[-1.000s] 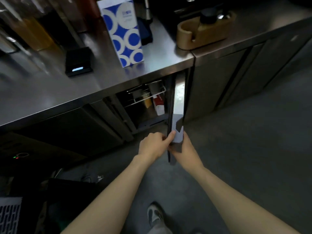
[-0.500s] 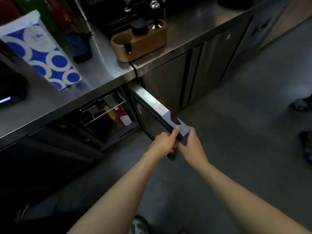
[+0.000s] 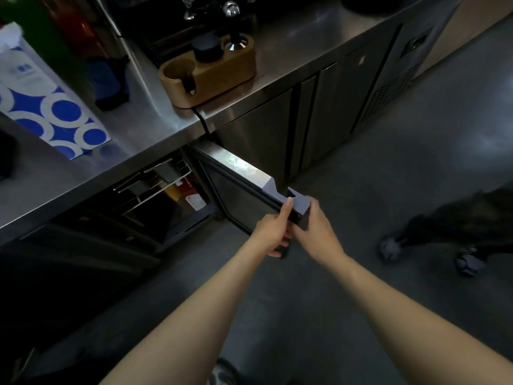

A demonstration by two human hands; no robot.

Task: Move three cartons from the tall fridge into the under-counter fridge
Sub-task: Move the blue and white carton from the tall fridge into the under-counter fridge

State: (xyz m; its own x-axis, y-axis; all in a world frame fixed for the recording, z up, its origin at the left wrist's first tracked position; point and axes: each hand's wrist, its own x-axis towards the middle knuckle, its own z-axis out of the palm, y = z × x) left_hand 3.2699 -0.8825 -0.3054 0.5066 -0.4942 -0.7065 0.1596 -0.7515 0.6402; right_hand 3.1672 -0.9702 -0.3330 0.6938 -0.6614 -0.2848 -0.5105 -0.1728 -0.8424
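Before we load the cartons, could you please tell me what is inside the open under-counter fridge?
Inside the open under-counter fridge: a wire shelf, a red-and-white carton and a yellowish pack below it. The deeper, darker parts cannot be made out.

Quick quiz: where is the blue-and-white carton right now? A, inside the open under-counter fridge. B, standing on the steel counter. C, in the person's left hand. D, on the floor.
B: the carton stands on the counter, while both hands, left and right, hold the edge of the open fridge door.
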